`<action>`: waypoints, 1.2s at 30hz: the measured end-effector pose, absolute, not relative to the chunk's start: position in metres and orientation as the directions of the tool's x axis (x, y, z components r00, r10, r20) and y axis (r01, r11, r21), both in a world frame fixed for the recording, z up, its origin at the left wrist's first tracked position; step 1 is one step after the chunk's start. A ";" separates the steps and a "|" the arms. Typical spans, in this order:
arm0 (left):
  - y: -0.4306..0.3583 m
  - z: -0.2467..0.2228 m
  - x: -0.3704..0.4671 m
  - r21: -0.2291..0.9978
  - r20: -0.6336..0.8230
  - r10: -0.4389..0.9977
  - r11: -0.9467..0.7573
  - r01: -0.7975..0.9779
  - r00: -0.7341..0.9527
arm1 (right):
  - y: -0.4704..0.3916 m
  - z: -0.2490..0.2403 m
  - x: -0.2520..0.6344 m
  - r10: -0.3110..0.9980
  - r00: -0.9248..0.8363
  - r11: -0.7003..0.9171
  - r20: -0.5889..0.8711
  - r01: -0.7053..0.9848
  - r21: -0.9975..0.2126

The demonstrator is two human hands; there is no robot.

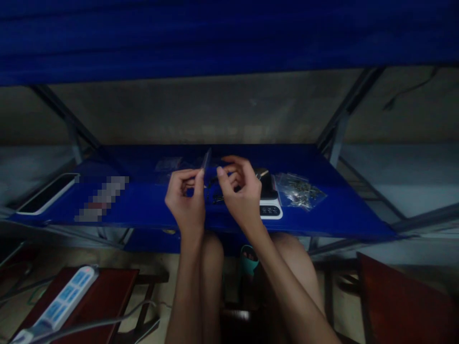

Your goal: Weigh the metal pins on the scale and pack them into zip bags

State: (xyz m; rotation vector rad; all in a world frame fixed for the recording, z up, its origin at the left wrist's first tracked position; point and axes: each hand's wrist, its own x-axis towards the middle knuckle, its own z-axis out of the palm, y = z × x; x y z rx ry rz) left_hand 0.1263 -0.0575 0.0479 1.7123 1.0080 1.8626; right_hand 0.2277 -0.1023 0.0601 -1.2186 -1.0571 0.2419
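My left hand (186, 196) pinches a small clear plastic bag (207, 160) between thumb and fingertips, holding it up on edge above the blue table. Just right of it is my right hand (240, 186), its fingers curled and its thumb apart from the index finger; nothing shows between them. Small dark pieces (217, 197) lie on the table below and between the hands, partly hidden and too blurred to name. Partly behind my right hand stands a white digital scale (271, 210) with a black tray (268, 186) on top.
Right of the scale lies a clear bag of small metal parts (301, 192). More clear plastic (168, 164) is at the back left. A white-edged tablet-like device (48, 193) and a pixelated patch are further left. A power strip (66, 296) rests on a brown stool (111, 286).
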 end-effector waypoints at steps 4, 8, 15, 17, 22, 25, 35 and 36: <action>-0.071 0.047 0.142 0.680 0.731 0.678 -0.712 0.176 -0.080 | -0.103 0.058 0.231 0.700 0.526 0.381 0.483 0.297 -0.876; -0.075 0.048 0.143 0.614 0.779 0.626 -0.756 0.228 -0.020 | -0.106 0.056 0.232 0.692 0.508 0.373 0.514 0.357 -0.856; -0.075 0.043 0.135 0.577 0.778 0.626 -0.742 0.341 0.049 | -0.108 0.055 0.235 0.750 0.464 0.336 0.472 0.347 -0.876; -0.076 0.042 0.135 0.557 0.782 0.618 -0.750 0.357 0.079 | -0.107 0.054 0.236 0.752 0.486 0.318 0.445 0.325 -0.891; -0.078 0.042 0.135 0.543 0.779 0.611 -0.769 0.337 0.138 | -0.103 0.050 0.240 0.737 0.535 0.339 0.413 0.236 -0.911; -0.077 0.041 0.135 0.536 0.780 0.612 -0.763 0.363 0.134 | -0.103 0.050 0.244 0.747 0.495 0.365 0.443 0.251 -0.896; -0.075 0.033 0.134 0.543 0.746 0.653 -0.708 0.451 0.126 | -0.112 0.048 0.247 0.652 0.219 0.433 0.726 0.678 -0.594; -0.075 0.033 0.133 0.541 0.746 0.652 -0.711 0.449 0.135 | -0.112 0.048 0.246 0.647 0.222 0.434 0.730 0.679 -0.592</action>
